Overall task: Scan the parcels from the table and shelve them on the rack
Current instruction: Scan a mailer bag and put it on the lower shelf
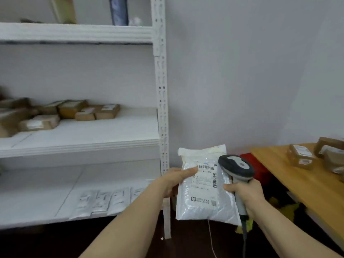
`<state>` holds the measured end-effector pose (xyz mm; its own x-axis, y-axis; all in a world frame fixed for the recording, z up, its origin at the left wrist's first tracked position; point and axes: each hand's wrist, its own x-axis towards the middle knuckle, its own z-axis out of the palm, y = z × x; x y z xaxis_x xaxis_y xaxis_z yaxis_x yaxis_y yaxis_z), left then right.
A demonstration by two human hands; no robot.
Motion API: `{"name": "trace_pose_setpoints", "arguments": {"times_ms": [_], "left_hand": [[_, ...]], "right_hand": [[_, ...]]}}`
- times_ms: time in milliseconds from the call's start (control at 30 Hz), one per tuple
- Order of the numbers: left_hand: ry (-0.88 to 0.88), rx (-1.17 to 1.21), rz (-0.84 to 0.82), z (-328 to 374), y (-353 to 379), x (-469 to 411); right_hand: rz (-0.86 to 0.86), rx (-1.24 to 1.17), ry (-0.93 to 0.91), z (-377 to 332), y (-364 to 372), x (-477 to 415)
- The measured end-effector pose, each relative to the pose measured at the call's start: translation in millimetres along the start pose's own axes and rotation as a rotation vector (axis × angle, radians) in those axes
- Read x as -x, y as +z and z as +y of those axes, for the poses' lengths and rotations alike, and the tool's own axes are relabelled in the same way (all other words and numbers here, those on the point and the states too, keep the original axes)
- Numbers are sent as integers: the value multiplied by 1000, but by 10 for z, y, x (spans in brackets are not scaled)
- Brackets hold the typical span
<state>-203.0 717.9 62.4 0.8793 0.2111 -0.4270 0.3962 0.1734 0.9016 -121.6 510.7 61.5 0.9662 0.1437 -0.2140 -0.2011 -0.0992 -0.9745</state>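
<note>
Between the two hands, a white poly-mailer parcel (202, 185) is held upright, its printed label (204, 175) facing the viewer. The left hand (175, 180) closes on the parcel's left edge, thumb laid across the front just beside the barcode (204, 167); its fingers behind the bag are hidden. The right hand (245, 195) is wrapped around the handle of a grey barcode scanner (236, 167), whose head sits against the parcel's upper right edge, just right of the label. Whether the scanner window is aimed at the barcode cannot be told from this view.

The step in hand appears to be the scan, or the moment just after it. To scan well, the thumb should stay off the bars, the soft film should be drawn flat so the code does not wrinkle or glare, and the scanner head should be backed off and turned to face the label squarely.

To the left of the left hand stands the white rack (162, 108): cardboard boxes (78, 110) lie on its middle shelf, and white mailers (104, 200) on the lower shelf (37, 198), the likely place for this parcel. To the right of the right hand, the wooden tabletop (290, 175) carries more boxed parcels (301, 155), not yet shelved.
</note>
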Motion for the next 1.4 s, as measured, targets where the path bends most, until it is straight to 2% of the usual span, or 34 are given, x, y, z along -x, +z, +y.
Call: {"name": "trace_pose_setpoints", "arguments": {"times_ms": [67, 133, 333, 433, 633, 767, 1133, 1400], "left_hand": [[-20, 32, 2, -162, -665, 489], [-65, -1, 7, -293, -1036, 790], [-99, 105, 224, -938, -2083, 1836], [-62, 183, 436, -1129, -2440, 2102], [-150, 164, 1035, -1515, -3327, 2216], [-266, -7, 1219, -1738, -4028, 2045], [-339, 14, 1419, -2125, -5627, 1324], [-392, 229, 1317, -2653, -6650, 726]], "right_hand": [[-77, 4, -11, -11, 642, 326], [-79, -7, -1, -20, 990, 492], [-310, 88, 25, 205, 2299, 1195], [-432, 141, 33, 364, 2797, 1377], [-666, 244, 212, 741, 3495, 1490], [-760, 296, 278, 901, 4012, 1399], [-839, 402, 492, 1412, 5558, 915], [-720, 382, 608, 1924, 6524, 906]]}}
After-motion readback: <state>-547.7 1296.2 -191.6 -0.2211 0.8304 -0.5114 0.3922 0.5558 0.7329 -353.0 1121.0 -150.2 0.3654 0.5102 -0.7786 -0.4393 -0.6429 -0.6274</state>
